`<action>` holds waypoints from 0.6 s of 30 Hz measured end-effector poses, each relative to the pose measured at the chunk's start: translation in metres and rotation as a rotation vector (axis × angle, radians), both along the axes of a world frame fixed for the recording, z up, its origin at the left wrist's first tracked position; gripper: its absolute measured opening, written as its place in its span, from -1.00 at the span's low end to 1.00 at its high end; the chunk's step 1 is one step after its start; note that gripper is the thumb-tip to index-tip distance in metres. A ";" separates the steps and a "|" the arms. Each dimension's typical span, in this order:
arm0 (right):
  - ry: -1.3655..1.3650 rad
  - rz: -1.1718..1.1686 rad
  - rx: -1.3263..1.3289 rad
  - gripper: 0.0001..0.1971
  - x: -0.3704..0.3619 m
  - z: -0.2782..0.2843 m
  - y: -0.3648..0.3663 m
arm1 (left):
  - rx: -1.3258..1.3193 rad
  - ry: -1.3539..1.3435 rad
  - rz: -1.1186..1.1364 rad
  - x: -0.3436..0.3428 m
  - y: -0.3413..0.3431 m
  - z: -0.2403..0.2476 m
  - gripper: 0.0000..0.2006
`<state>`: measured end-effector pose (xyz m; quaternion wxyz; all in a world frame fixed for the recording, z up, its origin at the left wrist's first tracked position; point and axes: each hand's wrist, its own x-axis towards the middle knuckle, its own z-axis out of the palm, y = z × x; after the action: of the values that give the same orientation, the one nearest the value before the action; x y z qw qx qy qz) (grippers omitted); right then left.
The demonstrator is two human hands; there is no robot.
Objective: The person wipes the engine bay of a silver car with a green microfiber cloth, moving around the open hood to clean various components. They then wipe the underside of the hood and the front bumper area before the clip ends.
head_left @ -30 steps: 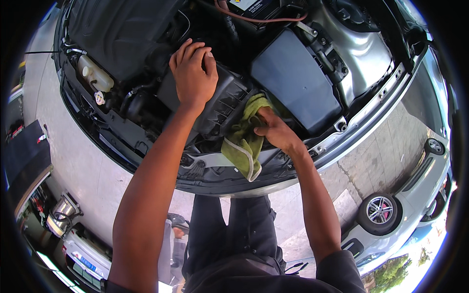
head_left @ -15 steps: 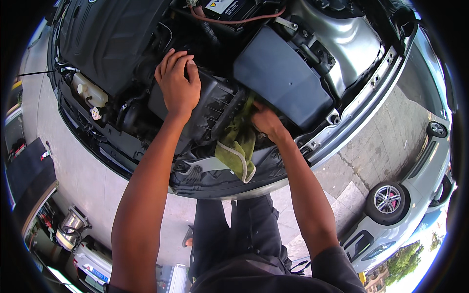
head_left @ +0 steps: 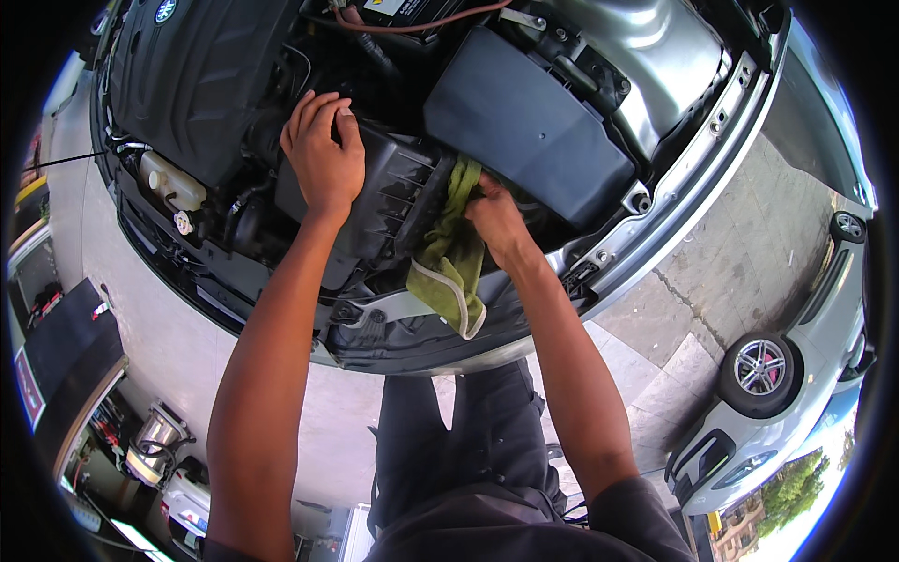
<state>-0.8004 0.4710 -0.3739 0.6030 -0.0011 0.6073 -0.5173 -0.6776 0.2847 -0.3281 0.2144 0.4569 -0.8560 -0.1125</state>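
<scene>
My left hand [head_left: 325, 169] rests on the black ribbed air filter box [head_left: 382, 199], its fingers stretched out and holding nothing. To its right, my right hand [head_left: 496, 223] reaches down into the gap beside that box, fingers closed on a green cloth [head_left: 444, 292] with a pale hem. The cloth runs up along the gap between the filter box and a smooth dark grey cover [head_left: 529, 122]. Its lower end hangs over the car's front panel. The tips of my right fingers are partly hidden in the cloth.
An engine cover [head_left: 187, 84] lies far left, with a whitish fluid reservoir [head_left: 173, 180] below it. A battery [head_left: 403, 11] and a reddish cable [head_left: 421, 37] sit at the back. A silver-grey car [head_left: 749, 412] stands on the right; a metal canister [head_left: 154, 445] is lower left.
My right hand has moved slightly up and left, pulling more of the cloth's upper part into sight. My left hand stays on the filter box. The whole view has shifted a little.
</scene>
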 end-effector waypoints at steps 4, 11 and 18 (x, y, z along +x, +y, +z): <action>0.353 0.023 0.000 -0.53 0.025 0.009 0.008 | -0.007 0.004 -0.014 0.000 0.000 0.000 -0.80; 0.491 0.054 0.058 -0.60 0.056 0.058 -0.001 | 0.010 -0.015 0.000 0.000 0.000 0.000 -0.80; 0.620 0.396 0.211 -0.63 0.047 0.051 0.000 | -0.006 -0.027 -0.007 0.001 0.001 0.002 -0.80</action>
<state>-0.7538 0.4710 -0.3225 0.4755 -0.2128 0.7989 -0.3006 -0.6768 0.2855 -0.3264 0.2036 0.4549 -0.8607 -0.1044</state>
